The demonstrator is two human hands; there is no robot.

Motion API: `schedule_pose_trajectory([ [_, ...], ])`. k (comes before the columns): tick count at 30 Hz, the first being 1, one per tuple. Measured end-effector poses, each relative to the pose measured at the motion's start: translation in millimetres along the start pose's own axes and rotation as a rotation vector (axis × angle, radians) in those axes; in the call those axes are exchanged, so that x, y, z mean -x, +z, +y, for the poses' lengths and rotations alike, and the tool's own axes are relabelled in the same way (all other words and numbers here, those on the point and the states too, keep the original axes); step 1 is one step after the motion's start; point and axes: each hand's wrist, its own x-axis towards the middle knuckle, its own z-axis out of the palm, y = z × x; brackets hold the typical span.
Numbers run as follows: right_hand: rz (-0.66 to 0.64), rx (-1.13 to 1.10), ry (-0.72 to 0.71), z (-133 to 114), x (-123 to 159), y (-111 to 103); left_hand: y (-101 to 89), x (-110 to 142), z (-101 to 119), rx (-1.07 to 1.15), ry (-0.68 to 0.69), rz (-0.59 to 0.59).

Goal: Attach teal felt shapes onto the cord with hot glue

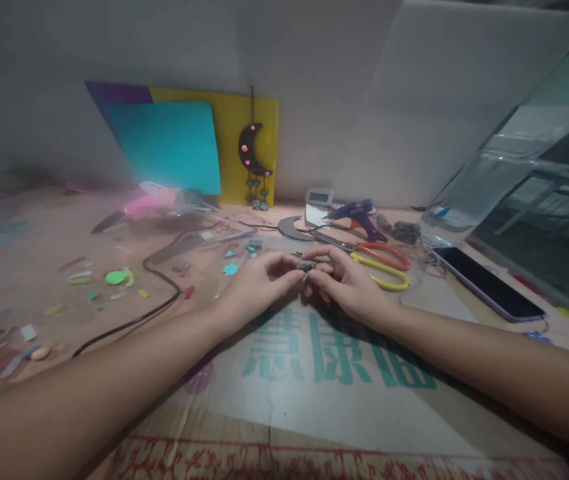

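My left hand (270, 280) and my right hand (337, 280) meet over the sheet with green characters. Between their fingertips is a small dark grey piece (307, 266), pinched from both sides; its kind is too small to make out. Right behind my right hand lie scissors (384, 272) with one orange and one yellow handle, blades pointing away to the left. A grey crescent cutout (294, 229) rests just beyond my fingers. Near my left hand are a turquoise flower cutout (230, 269) and other little turquoise pieces.
A blue glue gun (359, 215) and a small white digital display (319, 196) stand at the back. A phone (489, 283) lies right. A black cord (164, 300) crosses the scrap-strewn left side. A decorated moon (249, 149) hangs before a yellow board (224, 127).
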Motion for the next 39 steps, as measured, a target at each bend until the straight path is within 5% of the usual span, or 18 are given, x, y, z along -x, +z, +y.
schedule_pose_trajectory([
  [16,0.181,0.078,-0.009,-1.7,-1.0,0.3,-1.1,-0.3,-0.6,-0.045,-0.017,0.006],
  [27,0.249,0.371,-0.22,-3.7,-2.2,-2.6,0.1,-0.7,-7.5,-0.098,0.021,-0.016],
  [39,0.171,0.164,-0.107,-2.7,-0.2,3.1,0.0,4.2,-4.5,-0.081,0.097,-0.054],
])
